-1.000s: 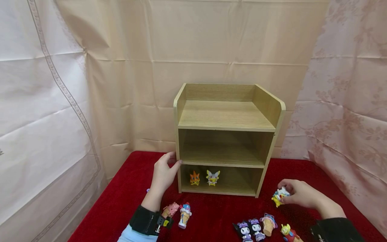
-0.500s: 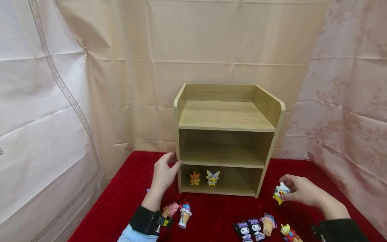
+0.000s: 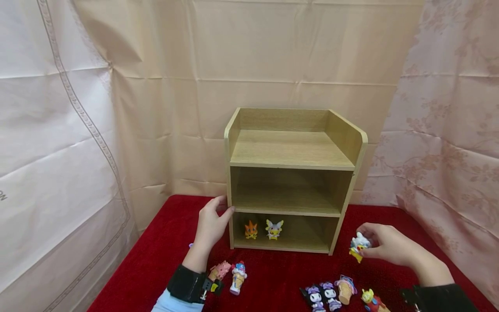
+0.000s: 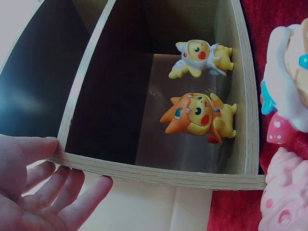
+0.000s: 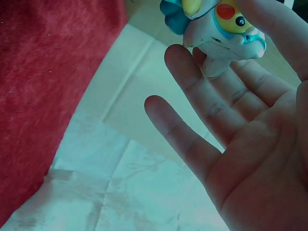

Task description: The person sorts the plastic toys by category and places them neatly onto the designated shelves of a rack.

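Observation:
My left hand (image 3: pixel 212 222) holds the left side panel of a small wooden shelf (image 3: pixel 292 164), thumb at the front edge and fingers along the outer side. In my right hand (image 3: pixel 391 246), right of the shelf, a yellow figurine in a white and pale-blue costume (image 3: pixel 358 243) is pinched between thumb and fingers. The right wrist view shows that figurine (image 5: pixel 224 41) cut off at the top, two lower fingers extended beneath it. On the bottom tier stand an orange-hooded yellow figurine (image 4: pixel 202 118) and one in a white-grey hood (image 4: pixel 204 57).
A red cloth (image 3: pixel 273 277) covers the table. Two ice-cream-cone figurines, one pink (image 3: pixel 221 269) and one blue and white (image 3: pixel 238 279), lie by my left wrist. Front right lie two black-and-purple figurines (image 3: pixel 323 297), a cone figurine (image 3: pixel 346 289) and a red-and-yellow one (image 3: pixel 372 300). Curtains hang behind.
My right hand has lifted the white-and-blue costumed figurine slightly and shifted it a little to the left. My left hand and the shelf stay where they were.

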The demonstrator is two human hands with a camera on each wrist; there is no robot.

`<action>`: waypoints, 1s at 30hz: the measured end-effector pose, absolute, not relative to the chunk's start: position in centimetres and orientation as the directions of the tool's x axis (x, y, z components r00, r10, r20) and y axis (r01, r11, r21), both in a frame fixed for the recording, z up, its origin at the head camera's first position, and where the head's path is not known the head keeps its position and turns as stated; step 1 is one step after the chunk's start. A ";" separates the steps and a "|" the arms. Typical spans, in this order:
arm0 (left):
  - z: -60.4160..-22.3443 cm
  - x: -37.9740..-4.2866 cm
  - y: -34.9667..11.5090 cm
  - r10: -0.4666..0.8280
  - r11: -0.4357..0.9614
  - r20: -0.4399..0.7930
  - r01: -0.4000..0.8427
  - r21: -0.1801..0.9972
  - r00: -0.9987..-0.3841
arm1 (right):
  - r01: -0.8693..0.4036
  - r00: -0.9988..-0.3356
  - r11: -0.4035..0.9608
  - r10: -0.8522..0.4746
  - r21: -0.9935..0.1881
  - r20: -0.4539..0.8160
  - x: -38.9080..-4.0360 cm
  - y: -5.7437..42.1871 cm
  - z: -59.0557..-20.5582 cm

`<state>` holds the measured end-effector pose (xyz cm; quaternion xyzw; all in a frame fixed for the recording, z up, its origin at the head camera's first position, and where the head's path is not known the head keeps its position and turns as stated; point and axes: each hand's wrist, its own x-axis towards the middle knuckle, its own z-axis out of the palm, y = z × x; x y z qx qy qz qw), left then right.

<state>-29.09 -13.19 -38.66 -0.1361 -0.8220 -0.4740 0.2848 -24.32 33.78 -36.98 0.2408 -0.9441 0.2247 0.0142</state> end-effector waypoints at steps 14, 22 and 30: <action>-38.6 -29.1 -13.2 -0.051 0.509 0.610 0.505 0.698 -0.791 | -0.533 -0.846 0.785 -0.491 -0.315 0.208 -23.4 31.6 -35.6; -38.6 -29.0 -13.2 -0.050 0.502 0.604 0.503 0.704 -0.795 | -0.562 -0.827 0.768 -0.525 -0.307 0.201 -23.2 30.4 -35.2; -38.7 -29.1 -13.2 -0.052 0.503 0.605 0.503 0.703 -0.795 | -0.591 -0.807 0.758 -0.554 -0.276 0.204 -23.3 29.5 -35.4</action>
